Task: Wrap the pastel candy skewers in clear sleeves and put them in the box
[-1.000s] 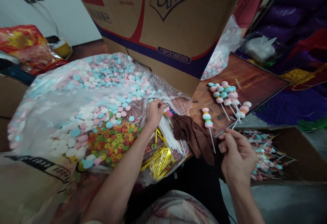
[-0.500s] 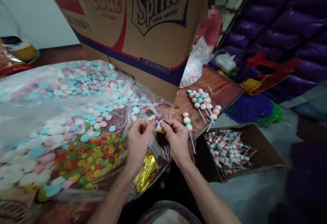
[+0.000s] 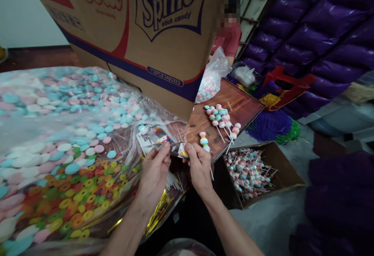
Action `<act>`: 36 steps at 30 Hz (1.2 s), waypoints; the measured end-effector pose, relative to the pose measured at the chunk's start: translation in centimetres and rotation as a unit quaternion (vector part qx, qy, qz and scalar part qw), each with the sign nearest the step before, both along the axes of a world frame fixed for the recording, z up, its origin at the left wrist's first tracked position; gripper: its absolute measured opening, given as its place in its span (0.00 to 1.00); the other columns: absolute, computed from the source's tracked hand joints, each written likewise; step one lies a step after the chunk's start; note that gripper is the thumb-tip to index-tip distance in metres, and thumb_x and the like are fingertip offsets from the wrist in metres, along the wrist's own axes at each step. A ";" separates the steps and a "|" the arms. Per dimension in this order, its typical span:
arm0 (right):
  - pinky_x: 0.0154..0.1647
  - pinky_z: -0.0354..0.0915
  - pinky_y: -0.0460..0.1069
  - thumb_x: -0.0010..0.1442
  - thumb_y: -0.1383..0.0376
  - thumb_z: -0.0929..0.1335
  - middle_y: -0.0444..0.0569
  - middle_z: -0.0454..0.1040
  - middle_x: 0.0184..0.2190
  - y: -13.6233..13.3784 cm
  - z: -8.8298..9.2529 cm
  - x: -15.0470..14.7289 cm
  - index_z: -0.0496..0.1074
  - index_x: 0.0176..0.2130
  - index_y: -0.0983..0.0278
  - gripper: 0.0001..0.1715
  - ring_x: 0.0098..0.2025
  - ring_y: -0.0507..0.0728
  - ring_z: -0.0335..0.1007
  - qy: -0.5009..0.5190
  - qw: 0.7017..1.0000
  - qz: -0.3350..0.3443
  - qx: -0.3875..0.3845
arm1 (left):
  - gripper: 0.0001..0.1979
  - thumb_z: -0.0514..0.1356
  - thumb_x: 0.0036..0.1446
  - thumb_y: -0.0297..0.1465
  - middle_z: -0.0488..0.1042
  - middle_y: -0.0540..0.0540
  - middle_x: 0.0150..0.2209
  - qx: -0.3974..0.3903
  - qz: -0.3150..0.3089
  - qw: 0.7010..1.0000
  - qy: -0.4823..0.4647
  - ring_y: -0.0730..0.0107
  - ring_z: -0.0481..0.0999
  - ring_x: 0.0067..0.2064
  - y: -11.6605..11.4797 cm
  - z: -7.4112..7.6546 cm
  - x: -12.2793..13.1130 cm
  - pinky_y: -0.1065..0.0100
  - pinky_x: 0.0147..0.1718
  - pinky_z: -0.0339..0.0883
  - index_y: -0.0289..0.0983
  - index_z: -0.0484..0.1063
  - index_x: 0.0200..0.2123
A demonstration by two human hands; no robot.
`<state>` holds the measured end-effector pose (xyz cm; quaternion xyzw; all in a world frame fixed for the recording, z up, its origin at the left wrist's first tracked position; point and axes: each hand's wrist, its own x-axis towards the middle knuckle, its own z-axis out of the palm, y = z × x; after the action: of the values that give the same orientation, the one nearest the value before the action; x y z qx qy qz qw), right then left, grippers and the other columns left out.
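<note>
My left hand (image 3: pixel 154 174) and my right hand (image 3: pixel 200 166) are close together, each pinching one end of a small clear printed wrapper bag (image 3: pixel 175 149). The wrapper looks flat and carries a white label with coloured print. Behind my left hand lie more printed wrappers (image 3: pixel 150 137). Below the hands are white sticks (image 3: pixel 174 182) and gold twist ties (image 3: pixel 159 211). Just beyond my right hand lies a candy skewer (image 3: pixel 204 141) of pink, white, yellow and blue pieces, its stick partly hidden by the hand.
Ring gummies (image 3: pixel 87 193) and pastel round candies (image 3: pixel 78 88) spread across the left. A big carton (image 3: pixel 131 53) stands at the back. Several candy skewers (image 3: pixel 220 116) lie on the wooden table (image 3: pixel 242 102). An open box (image 3: pixel 288 174) holds wrapped skewers. A person (image 3: pixel 226 39) is behind.
My hands have drawn the wrapper out between them, and more of it shows. The view has turned a little, so the surroundings sit further left.
</note>
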<state>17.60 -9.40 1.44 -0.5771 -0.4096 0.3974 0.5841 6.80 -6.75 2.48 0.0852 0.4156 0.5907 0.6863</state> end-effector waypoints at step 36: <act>0.36 0.65 0.49 0.59 0.57 0.69 0.46 0.76 0.30 -4.0 -1.9 8.5 0.76 0.34 0.64 0.12 0.32 0.55 0.70 -0.212 0.977 -0.035 -0.011 | 0.22 0.73 0.40 0.42 0.73 0.54 0.25 0.012 0.173 0.980 0.094 0.79 0.71 0.26 2.1 -2.9 -2.6 0.74 0.30 0.63 0.37 0.68 0.31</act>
<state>26.07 -13.36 -0.50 -0.6683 -0.4992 0.2498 0.4916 4.17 -4.69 -0.45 0.0757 0.4797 0.6951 0.5301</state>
